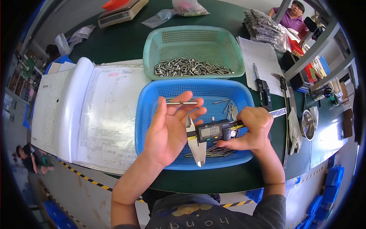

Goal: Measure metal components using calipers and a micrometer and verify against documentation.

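Observation:
My left hand (164, 135) is turned palm up over the blue basket (152, 90), holding a slim metal pin (181, 103) across its fingers near the thumb. A digital caliper (212, 132) is gripped in my right hand (256, 128), with the thumb beneath the slide. The caliper's jaws are together, beside my left palm and apart from the pin. Beneath my hands, loose metal pins (231, 110) lie in the blue basket, partly hidden by my hands and the caliper.
A green basket (194, 36) with many short metal pieces (187, 68) stands behind. Technical drawings (110, 110) lie left. A micrometer (263, 89), another caliper (281, 81), gloves (294, 129) and a metal bowl (307, 124) lie right. A scale (122, 14) is at the back; a person (292, 17) sits far right.

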Tool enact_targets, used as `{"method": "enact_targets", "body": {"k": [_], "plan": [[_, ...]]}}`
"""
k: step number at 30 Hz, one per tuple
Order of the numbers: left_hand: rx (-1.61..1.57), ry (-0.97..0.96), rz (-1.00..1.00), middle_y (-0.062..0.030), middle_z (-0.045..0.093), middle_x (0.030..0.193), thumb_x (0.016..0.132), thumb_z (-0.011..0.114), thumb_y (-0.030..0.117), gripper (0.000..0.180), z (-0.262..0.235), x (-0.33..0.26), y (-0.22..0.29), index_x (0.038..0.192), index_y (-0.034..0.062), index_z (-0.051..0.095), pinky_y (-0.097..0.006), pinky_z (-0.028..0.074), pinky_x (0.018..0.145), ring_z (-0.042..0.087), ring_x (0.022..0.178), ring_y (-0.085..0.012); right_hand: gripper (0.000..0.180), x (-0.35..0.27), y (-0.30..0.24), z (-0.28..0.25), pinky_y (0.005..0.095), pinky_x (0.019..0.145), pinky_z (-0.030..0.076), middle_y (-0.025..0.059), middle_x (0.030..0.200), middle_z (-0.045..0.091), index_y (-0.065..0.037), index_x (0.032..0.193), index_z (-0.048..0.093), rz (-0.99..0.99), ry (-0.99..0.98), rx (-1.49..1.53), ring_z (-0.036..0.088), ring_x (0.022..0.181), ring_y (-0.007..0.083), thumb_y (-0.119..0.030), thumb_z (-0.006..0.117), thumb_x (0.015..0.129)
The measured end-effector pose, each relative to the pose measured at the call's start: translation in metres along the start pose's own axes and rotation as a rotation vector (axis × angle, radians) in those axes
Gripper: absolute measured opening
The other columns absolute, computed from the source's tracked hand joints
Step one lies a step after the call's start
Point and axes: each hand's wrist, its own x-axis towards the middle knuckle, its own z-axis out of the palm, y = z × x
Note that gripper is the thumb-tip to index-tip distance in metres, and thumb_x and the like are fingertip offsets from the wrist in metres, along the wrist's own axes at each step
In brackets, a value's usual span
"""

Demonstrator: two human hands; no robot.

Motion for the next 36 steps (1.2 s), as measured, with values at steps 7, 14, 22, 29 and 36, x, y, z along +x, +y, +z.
{"method": "enact_targets", "body": {"k": [7,14,22,29,36], "plan": [[0.049,-0.043,-0.030,-0.0167,0.055,0.123,0.100,0.033,0.048,0.057,0.0017,-0.0033,-0.0056,0.128,0.0006,0.050,-0.042,0.043,0.101,0.053,0.117,-0.0274,0.065,-0.0014,-0.0001,-0.0021,0.0329,0.040,0.030,0.0038,0.048,0.038,-0.010,0.052,0.041,-0.001,-0.009,-0.015,0.039,0.039,0.0229,-0.063,0.079,0.054],[0.079,-0.098,-0.019,-0.0187,0.054,0.127,0.101,0.030,0.046,0.056,-0.0002,-0.0025,-0.0068,0.132,0.0019,0.048,-0.043,0.041,0.103,0.052,0.119,-0.0284,0.063,-0.0008,0.0002,-0.0015,0.0326,0.040,0.030,0.0036,0.049,0.040,-0.010,0.052,0.042,0.003,0.009,0.009,0.039,0.039,0.0219,-0.060,0.080,0.054],[0.064,-0.097,-0.038,-0.0167,0.055,0.126,0.100,0.034,0.047,0.058,-0.0004,-0.0030,-0.0066,0.131,-0.0004,0.048,-0.041,0.043,0.101,0.053,0.118,-0.0255,0.062,-0.0010,0.0009,-0.0016,0.0321,0.039,0.030,0.0037,0.049,0.040,-0.010,0.053,0.041,-0.001,0.009,0.026,0.040,0.039,0.0217,-0.058,0.080,0.055],[0.066,-0.122,-0.033,-0.0168,0.054,0.127,0.100,0.034,0.048,0.059,-0.0009,-0.0032,-0.0063,0.131,-0.0001,0.048,-0.041,0.043,0.101,0.052,0.119,-0.0256,0.059,-0.0016,-0.0001,-0.0028,0.0324,0.040,0.031,0.0042,0.050,0.042,-0.009,0.054,0.043,0.004,-0.012,0.033,0.041,0.040,0.0225,-0.055,0.080,0.055],[0.047,-0.172,-0.037,-0.0168,0.053,0.129,0.100,0.033,0.048,0.059,0.0009,-0.0031,-0.0056,0.133,0.0003,0.047,-0.041,0.042,0.102,0.051,0.120,-0.0259,0.054,-0.0011,-0.0009,-0.0031,0.0324,0.040,0.032,0.0044,0.051,0.043,-0.009,0.056,0.045,-0.008,-0.003,0.065,0.043,0.041,0.0229,-0.051,0.079,0.057]]}}
